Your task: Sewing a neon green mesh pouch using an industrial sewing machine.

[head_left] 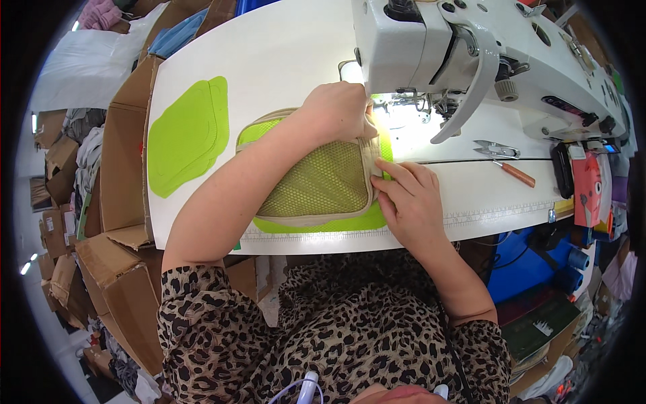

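A mesh pouch (316,180) with beige edging lies on the white table, over a lime-green panel (316,223) that shows along its near and right edges. My left hand (338,111) reaches across the pouch. Its fingers are closed on the far right corner, close beside the needle area of a white sewing machine (404,60). Along the right edge, my right hand (412,202) pinches the beige trim between thumb and fingers. My left forearm hides part of the pouch's left side, and my knuckles cover the exact grip of the left fingertips.
Lime-green cut panels (185,141) lie stacked on the left. Right of the needle are metal thread snips (496,149) and a wooden-handled tool (517,175). A ruler strip (464,217) follows the table's near edge. Cardboard boxes (124,161) border the left side.
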Tool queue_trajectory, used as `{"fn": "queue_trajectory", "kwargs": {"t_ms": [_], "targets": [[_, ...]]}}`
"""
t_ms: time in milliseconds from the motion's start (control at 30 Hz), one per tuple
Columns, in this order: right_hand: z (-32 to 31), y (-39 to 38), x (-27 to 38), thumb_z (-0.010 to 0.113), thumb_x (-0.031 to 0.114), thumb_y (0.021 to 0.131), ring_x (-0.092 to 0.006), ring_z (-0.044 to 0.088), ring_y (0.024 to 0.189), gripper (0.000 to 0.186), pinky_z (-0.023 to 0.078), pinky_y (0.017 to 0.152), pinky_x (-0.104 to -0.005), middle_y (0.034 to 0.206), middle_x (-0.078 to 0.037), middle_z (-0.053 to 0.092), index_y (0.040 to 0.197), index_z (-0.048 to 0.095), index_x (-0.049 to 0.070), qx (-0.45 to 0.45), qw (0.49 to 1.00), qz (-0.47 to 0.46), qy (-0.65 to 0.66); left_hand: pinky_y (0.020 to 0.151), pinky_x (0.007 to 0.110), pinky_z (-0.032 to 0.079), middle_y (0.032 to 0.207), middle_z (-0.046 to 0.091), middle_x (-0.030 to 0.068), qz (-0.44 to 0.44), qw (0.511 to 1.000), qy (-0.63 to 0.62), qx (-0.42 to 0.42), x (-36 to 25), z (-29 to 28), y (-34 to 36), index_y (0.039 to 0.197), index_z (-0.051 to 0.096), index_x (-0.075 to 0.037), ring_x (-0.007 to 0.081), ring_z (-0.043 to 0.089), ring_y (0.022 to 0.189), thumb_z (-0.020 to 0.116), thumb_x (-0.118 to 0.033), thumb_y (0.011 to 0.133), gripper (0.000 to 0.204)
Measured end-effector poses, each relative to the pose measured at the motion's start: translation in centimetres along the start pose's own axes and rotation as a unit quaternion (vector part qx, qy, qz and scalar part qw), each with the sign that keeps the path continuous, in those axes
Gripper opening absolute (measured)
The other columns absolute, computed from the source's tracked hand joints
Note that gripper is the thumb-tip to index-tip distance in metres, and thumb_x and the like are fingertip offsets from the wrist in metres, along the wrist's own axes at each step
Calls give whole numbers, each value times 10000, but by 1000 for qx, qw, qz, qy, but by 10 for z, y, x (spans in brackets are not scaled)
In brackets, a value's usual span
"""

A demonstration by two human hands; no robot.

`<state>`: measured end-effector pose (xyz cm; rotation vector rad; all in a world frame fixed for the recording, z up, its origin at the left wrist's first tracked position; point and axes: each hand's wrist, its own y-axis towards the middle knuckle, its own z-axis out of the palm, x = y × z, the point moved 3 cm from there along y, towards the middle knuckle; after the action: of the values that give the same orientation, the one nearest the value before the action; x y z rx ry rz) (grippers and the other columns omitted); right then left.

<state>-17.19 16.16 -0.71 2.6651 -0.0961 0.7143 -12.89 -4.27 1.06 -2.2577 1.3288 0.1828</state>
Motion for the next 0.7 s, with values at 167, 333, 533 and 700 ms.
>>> {"fn": "queue_trajectory", "kwargs": {"t_ms": [167,333,533,700], "targets": [[-2,-1,3,723,86,768,-232,560,1112,250,424,967,-416,1218,-16,633,1016,694,71,3,1000,5,7,760,402,561,845,728,159,-10,1000,-17,5,0,-1,-4,964,744,-32,327,711,829,804,-318,688,402],[-3,-1,1,719,83,768,-231,560,1113,243,426,964,-422,1209,-16,635,1009,692,66,5,1000,16,18,770,404,552,878,726,142,-15,999,-37,24,1,-1,0,976,709,-32,317,707,856,807,-314,694,411],[-5,0,-1,717,92,771,-234,560,1112,235,431,964,-420,1203,-20,637,1002,693,59,12,999,18,25,785,404,549,927,726,139,-19,998,-47,23,3,4,3,1031,692,-41,310,705,886,813,-315,700,446],[-17,5,1,690,86,768,-241,557,1130,307,436,976,-409,1245,-66,613,1069,675,34,83,995,-43,-15,791,405,552,928,728,135,-42,998,-37,37,-3,-1,-2,1031,694,-37,316,706,897,811,-313,714,437]]}}
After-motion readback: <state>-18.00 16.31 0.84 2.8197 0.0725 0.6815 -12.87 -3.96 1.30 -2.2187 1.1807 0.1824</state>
